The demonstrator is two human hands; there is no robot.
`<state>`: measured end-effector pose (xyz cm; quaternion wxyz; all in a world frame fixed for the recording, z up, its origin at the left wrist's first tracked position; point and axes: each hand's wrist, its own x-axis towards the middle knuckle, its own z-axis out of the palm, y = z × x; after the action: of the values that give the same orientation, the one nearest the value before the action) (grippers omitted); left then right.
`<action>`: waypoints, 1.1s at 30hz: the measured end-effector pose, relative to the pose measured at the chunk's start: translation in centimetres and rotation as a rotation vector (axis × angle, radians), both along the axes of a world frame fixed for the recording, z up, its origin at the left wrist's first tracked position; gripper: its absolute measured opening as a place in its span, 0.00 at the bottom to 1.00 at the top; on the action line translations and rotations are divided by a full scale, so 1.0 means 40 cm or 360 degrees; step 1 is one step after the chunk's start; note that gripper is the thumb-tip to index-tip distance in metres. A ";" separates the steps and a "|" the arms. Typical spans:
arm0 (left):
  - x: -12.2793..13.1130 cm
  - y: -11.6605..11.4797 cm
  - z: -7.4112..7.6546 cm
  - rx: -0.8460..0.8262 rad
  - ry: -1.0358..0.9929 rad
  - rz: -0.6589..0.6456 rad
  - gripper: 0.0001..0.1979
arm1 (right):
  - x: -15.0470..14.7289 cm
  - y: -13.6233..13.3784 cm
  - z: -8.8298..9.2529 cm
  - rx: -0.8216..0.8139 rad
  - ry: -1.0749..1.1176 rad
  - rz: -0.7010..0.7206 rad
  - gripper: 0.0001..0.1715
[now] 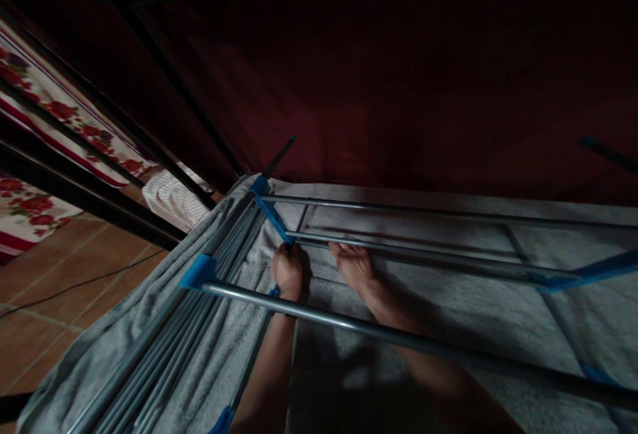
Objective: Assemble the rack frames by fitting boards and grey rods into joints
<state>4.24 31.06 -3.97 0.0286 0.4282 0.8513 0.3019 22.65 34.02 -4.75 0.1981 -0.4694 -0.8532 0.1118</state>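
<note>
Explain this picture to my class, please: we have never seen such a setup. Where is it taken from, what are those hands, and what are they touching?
There is no machine here, just a person's two bare hands. The one picture comes from a camera worn on that person's head, looking forward and down. On a grey blanket lies a frame of metal tubes with blue plastic joints, and a bundle of thin grey tubes at the left. The left hand is at the lower end of a blue joint; its grip is hard to see. The right hand has its fingers at a long tube. Both forearms pass beneath the nearer bar.
</note>
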 end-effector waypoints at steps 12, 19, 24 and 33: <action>0.046 0.017 0.013 -0.0278 0.0270 -0.0034 0.16 | 0.036 0.003 0.012 -0.0014 -0.0190 -0.0024 0.15; 0.049 0.017 0.020 -0.0359 0.0290 -0.0054 0.17 | 0.037 0.005 0.017 -0.0005 -0.0264 0.0044 0.18; 0.052 0.014 0.012 -0.0318 0.0276 -0.0046 0.15 | 0.041 -0.003 0.006 0.0019 -0.0296 0.0060 0.19; 0.052 0.010 -0.001 -0.0238 0.0262 -0.0047 0.15 | 0.036 -0.017 0.078 -0.0143 -0.0195 0.0022 0.20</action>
<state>6.31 31.45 -4.00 -0.0052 0.4609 0.8644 0.2008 24.09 33.35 -1.64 0.1234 -0.4778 -0.8611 0.1222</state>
